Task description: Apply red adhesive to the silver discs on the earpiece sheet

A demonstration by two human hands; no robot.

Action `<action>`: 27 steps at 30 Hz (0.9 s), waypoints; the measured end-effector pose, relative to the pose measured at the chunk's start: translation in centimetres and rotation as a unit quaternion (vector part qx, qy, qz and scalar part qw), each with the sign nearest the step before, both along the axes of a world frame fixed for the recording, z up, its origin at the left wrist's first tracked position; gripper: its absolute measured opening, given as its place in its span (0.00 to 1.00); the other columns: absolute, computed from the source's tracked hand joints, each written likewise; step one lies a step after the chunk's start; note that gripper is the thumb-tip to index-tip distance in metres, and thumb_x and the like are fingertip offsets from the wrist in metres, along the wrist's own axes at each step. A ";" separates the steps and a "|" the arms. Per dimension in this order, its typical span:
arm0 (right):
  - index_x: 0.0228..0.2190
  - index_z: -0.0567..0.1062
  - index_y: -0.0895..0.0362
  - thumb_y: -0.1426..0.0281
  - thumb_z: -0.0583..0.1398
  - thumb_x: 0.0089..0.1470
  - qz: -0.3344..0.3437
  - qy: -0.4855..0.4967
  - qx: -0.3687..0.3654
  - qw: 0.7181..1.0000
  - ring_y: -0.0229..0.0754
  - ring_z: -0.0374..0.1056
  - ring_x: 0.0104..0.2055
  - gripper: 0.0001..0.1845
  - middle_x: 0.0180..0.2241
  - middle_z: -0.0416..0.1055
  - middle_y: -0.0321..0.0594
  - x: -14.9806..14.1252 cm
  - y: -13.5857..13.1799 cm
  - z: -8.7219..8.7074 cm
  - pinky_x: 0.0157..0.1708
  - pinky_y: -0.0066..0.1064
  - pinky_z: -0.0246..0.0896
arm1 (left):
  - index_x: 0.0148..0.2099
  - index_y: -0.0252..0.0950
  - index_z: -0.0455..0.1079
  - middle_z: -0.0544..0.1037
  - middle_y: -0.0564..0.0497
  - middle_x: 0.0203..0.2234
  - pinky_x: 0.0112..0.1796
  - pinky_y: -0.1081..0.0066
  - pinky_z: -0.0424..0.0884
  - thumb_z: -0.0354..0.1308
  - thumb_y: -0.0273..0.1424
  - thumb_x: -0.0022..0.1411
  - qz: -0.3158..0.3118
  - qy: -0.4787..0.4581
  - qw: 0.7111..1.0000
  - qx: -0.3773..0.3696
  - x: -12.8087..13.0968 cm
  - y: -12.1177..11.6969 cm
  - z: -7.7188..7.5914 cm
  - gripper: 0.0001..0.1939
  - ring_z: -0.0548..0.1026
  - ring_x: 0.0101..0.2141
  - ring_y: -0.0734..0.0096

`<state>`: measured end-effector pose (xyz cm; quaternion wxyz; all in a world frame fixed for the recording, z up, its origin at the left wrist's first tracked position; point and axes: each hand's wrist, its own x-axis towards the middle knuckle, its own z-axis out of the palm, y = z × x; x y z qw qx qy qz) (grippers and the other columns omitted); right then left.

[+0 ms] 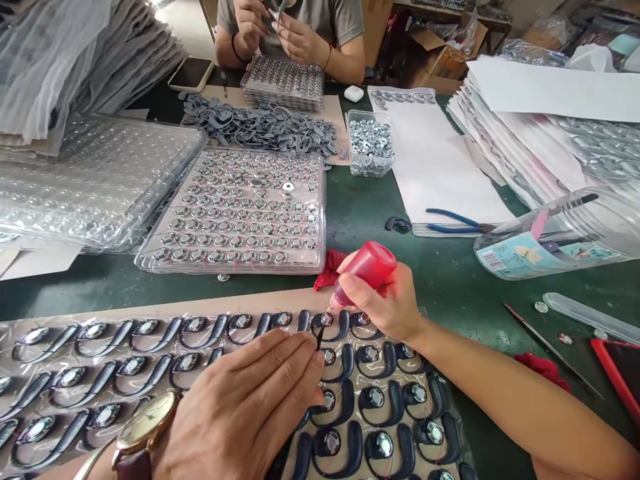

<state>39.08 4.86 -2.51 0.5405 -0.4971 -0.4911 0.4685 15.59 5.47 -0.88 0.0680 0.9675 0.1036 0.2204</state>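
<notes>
My right hand (pixel 387 300) is closed round a red squeeze bottle (pixel 367 270), tilted with its nozzle down. The nozzle is just above a round silver speaker in the back row of dark ear-hook earphone shells (pixel 347 363). My left hand (pixel 255 393), with a watch (pixel 147 420) on the wrist, lies low over these shells, fingers together. From its fingertips a thin dark point, apparently tweezers (pixel 321 339), reaches to that same shell. Most of this tool is hidden under the hand. The shells sit in rows on a plastic-covered sheet, thin wires sticking out of them.
Behind my hands are a clear tray of speakers (pixel 240 213), a heap of grey parts (pixel 260 127) and a small box of metal parts (pixel 371 143). Blue-handled pliers (pixel 453 221), a plastic jar (pixel 555 233) and pointed tweezers (pixel 550 347) lie right. A co-worker's hands (pixel 280 30) work opposite.
</notes>
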 end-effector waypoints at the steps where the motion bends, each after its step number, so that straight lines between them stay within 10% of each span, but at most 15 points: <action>1: 0.30 0.75 0.56 0.63 0.63 0.55 0.005 -0.012 -0.005 1.000 0.37 0.72 0.23 0.09 0.21 0.74 0.35 0.0 -0.1 -0.1 0.25 0.29 0.67 | 0.56 0.28 0.68 0.75 0.43 0.52 0.58 0.59 0.68 0.47 0.23 0.66 0.000 -0.002 1.000 0.007 0.1 -0.2 0.0 0.18 0.71 0.56 0.59; 27: 0.31 0.75 0.56 0.62 0.63 0.55 0.034 -0.141 0.029 0.989 0.37 0.70 0.24 0.10 0.22 0.74 0.35 0.1 -0.1 -0.1 0.28 0.29 0.67 | 0.50 0.26 0.70 0.79 0.41 0.45 0.53 0.60 0.73 0.48 0.24 0.67 0.000 -0.001 0.995 0.100 1.3 -1.3 0.2 0.14 0.75 0.51 0.56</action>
